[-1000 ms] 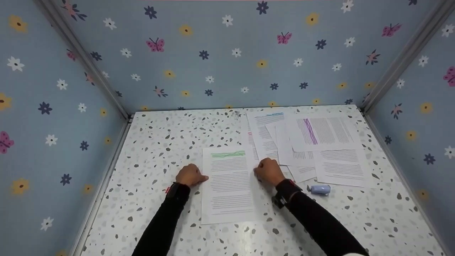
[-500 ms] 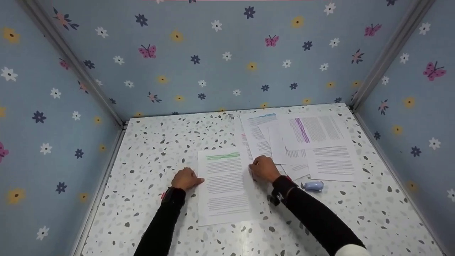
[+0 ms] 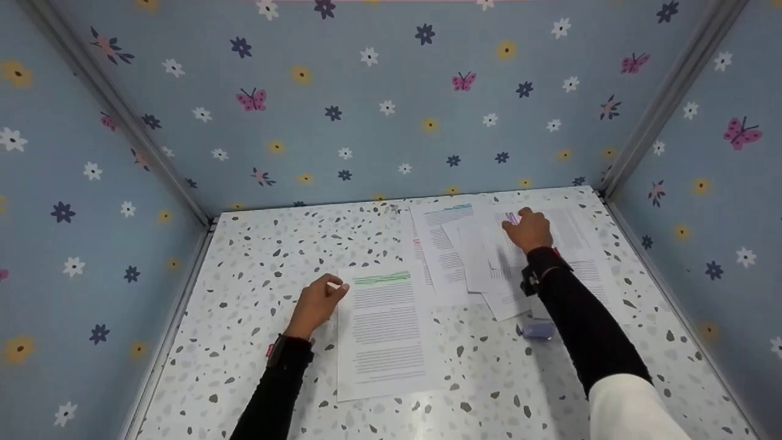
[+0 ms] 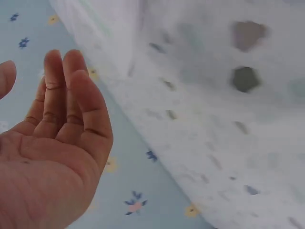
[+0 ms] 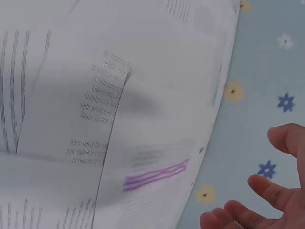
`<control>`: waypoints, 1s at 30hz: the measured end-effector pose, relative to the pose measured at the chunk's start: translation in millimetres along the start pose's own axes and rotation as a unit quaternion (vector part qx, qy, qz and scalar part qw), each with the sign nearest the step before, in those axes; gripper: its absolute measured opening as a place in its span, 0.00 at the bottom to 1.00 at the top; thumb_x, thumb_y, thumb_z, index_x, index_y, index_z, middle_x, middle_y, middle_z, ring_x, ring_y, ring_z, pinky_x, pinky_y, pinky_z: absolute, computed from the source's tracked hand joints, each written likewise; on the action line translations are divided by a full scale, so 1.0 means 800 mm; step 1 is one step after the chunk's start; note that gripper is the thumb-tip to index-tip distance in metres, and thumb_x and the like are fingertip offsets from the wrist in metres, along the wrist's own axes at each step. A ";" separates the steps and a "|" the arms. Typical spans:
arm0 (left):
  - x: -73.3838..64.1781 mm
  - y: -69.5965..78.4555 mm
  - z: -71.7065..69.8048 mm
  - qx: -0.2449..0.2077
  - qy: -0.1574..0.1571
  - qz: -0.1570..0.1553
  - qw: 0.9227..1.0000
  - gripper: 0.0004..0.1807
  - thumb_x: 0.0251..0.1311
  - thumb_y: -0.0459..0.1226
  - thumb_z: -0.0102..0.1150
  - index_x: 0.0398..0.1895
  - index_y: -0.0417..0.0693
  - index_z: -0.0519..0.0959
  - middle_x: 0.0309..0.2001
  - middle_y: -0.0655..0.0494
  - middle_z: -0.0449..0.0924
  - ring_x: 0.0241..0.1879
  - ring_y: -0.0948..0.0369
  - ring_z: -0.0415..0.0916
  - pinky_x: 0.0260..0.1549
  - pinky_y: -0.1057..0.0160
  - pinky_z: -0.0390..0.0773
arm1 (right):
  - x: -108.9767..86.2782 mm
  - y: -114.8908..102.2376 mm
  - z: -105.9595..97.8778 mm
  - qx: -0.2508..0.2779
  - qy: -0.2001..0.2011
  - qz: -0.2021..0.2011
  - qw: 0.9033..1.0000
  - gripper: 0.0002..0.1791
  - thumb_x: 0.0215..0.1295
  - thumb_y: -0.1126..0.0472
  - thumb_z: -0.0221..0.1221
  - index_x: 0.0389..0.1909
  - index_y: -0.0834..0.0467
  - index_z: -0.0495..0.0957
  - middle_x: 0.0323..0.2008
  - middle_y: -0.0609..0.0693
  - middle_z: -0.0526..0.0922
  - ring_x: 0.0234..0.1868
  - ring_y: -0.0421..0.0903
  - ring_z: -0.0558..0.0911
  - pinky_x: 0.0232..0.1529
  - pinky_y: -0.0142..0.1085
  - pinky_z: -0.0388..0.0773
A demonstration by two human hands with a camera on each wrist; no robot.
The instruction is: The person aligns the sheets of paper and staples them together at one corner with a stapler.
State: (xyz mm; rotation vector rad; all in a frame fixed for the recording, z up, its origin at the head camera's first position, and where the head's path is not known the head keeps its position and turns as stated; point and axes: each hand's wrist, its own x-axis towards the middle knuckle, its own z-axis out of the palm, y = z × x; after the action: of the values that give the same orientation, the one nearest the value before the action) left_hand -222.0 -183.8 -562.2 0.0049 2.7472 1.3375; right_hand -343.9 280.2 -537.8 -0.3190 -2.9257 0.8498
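Note:
A printed sheet with green highlighting (image 3: 388,330) lies upright on the speckled table, in front of the person. My left hand (image 3: 317,302) is by its upper left edge, fingers loosely bent with nothing in them; the left wrist view shows the palm of this hand (image 4: 57,157) bare. To the right, my right hand (image 3: 530,231) hovers over the sideways sheet with purple highlighting (image 3: 565,229), covering part of it. In the right wrist view its fingers (image 5: 271,191) are spread and hold nothing. The purple strokes on that sheet (image 5: 156,175) show there too.
Several other printed sheets overlap at the back right, among them one with blue highlighting (image 3: 449,244). A small light-blue object (image 3: 538,331), its kind unclear, lies near the right forearm. Flowered panels (image 3: 366,91) wall in the table at the back and both sides.
My right hand has left the right side of the green-highlighted sheet and moved right and away, over the purple-highlighted one. My left hand has lifted off the sheet's left edge, its fingers loosening.

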 end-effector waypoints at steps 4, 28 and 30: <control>-0.015 0.017 0.009 -0.007 0.004 0.060 0.998 0.16 0.72 0.45 0.60 0.54 0.44 0.80 0.35 0.53 0.83 0.33 0.59 0.77 0.34 0.56 0.76 | 0.005 0.044 0.008 -0.047 -0.022 0.053 0.997 0.39 0.71 0.44 0.56 0.69 0.70 0.65 0.63 0.76 0.66 0.64 0.73 0.65 0.60 0.66 0.68; -0.013 0.016 0.028 0.010 -0.043 0.081 0.996 0.10 0.71 0.36 0.60 0.49 0.41 0.82 0.36 0.56 0.82 0.38 0.59 0.78 0.39 0.55 0.76 | 0.008 0.097 0.035 -0.059 -0.161 -0.004 0.985 0.38 0.71 0.45 0.52 0.63 0.76 0.65 0.59 0.81 0.65 0.61 0.78 0.65 0.57 0.69 0.66; -0.012 0.015 0.027 0.012 -0.042 0.077 0.996 0.09 0.71 0.36 0.60 0.49 0.42 0.82 0.37 0.56 0.83 0.38 0.59 0.78 0.39 0.55 0.77 | 0.010 0.096 0.035 -0.059 -0.158 -0.025 0.985 0.35 0.70 0.45 0.53 0.58 0.76 0.68 0.55 0.79 0.71 0.56 0.76 0.71 0.54 0.66 0.70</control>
State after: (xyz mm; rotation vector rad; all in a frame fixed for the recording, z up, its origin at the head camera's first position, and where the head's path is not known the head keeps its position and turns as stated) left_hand -211.3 -159.6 -565.3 0.2728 2.7410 1.3053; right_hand -341.8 330.3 -602.5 -0.1244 -3.2688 0.7875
